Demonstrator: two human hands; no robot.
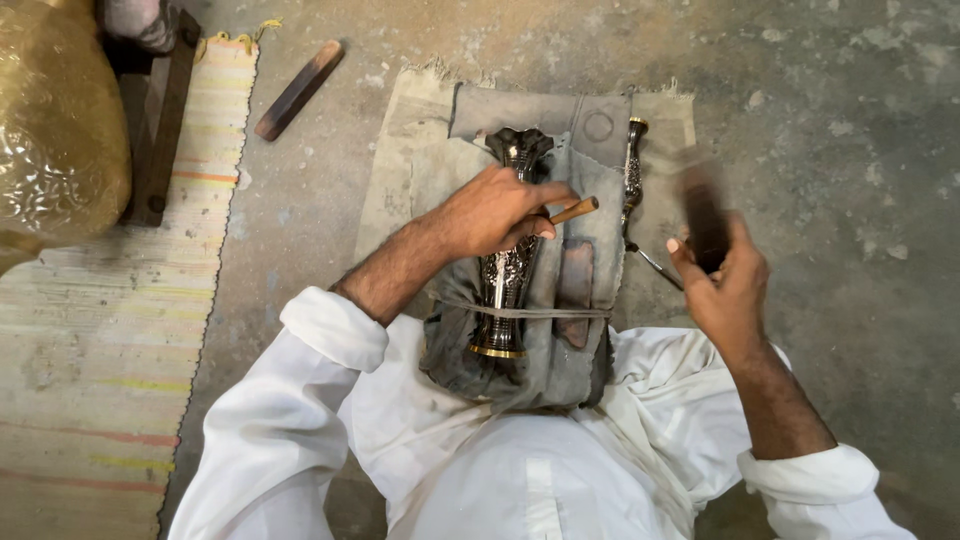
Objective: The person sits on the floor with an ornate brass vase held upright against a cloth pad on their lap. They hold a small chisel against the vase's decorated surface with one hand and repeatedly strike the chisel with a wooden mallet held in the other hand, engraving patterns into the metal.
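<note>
Head-camera view, looking straight down: a person in white sleeves sits on a rough concrete floor (850, 120), an engraved metal vase (508, 270) lying lengthwise over the lap on a worn grey cloth (585, 260). The vase is dark and densely patterned, with a flared, scalloped mouth pointing away from the body and a bright brass ring at its foot; a thin cord (560, 313) crosses its lower part and the cloth.

The left hand (495, 212) reaches in from the lower left, forearm bare below a rolled cuff, knuckles up, fingers curled tight around a small tool with a wooden handle (573, 211) whose end juts out to the right; the hand rests on the vase's neck. The right hand (728, 280) is raised to the right of the lap, well apart from the left, fist closed on a dark mallet-like tool (702, 215) that is blurred.

Between the hands, on the cloth, lies a slim ornate metal piece (632, 170) with a brass tip, and a thin metal rod (655, 265) beside it. A frayed beige mat (410, 170) lies under the cloth. A dark wooden bar (299, 89) lies on the floor at upper left, near a striped woven rug (110, 350).
</note>
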